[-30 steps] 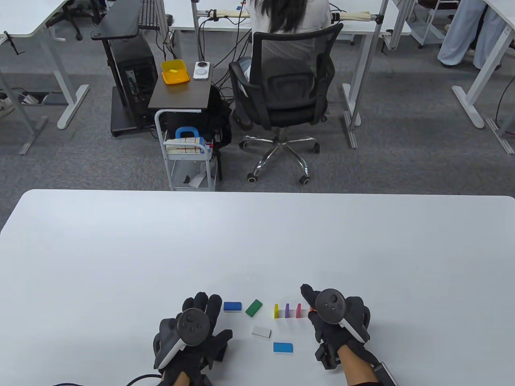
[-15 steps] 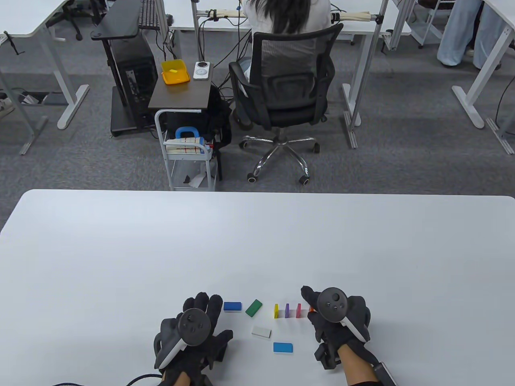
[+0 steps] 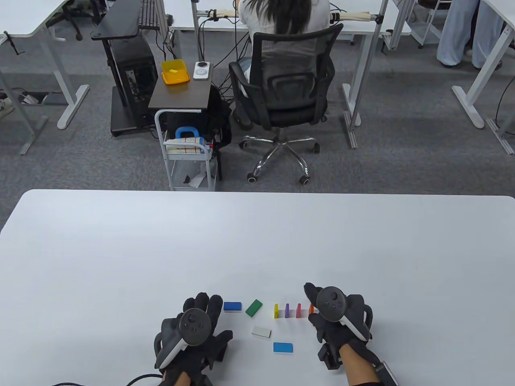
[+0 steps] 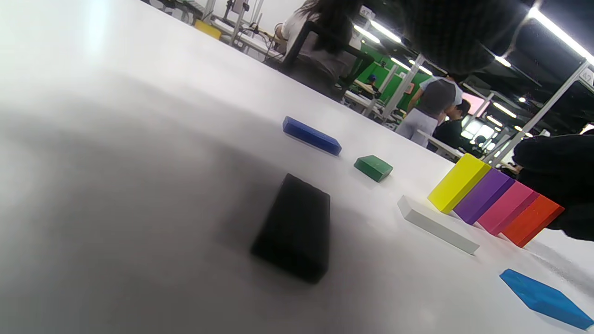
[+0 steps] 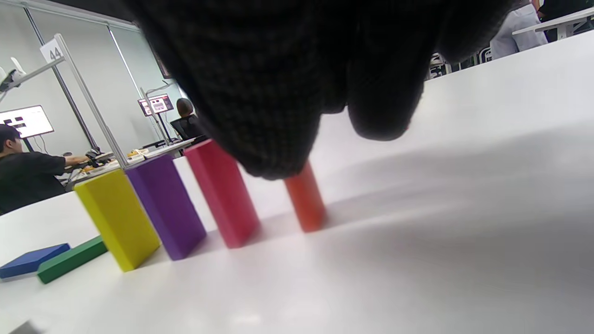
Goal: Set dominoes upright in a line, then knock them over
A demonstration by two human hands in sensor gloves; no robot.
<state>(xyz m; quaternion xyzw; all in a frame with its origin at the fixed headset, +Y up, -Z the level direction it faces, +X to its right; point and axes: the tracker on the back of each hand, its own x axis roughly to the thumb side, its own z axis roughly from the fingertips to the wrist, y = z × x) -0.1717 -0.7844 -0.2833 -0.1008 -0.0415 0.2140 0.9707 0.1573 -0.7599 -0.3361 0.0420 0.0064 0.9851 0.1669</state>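
In the table view, the white surface (image 3: 120,249) is wide and bare above the dominoes at the lower centre: four stand in a row (image 3: 293,310) and four lie flat (image 3: 257,325) to its left. The left hand (image 3: 193,337) rests flat with spread fingers at the bottom. In the right wrist view, the right hand (image 5: 297,83) pinches the top of the orange domino (image 5: 305,204), the last in the row.

Both gloved hands sit low near the front edge of the tabletop (image 3: 120,249), each with a tracker strapped to its back. The left hand (image 3: 193,335) lies palm down with fingers spread and relaxed, gripping nothing, the forearm entering from the bottom edge. The right hand (image 3: 336,317) is raised a little and angled inward; its fingertips (image 5: 278,153) bunch together and press down around the top of the orange domino (image 5: 305,204).
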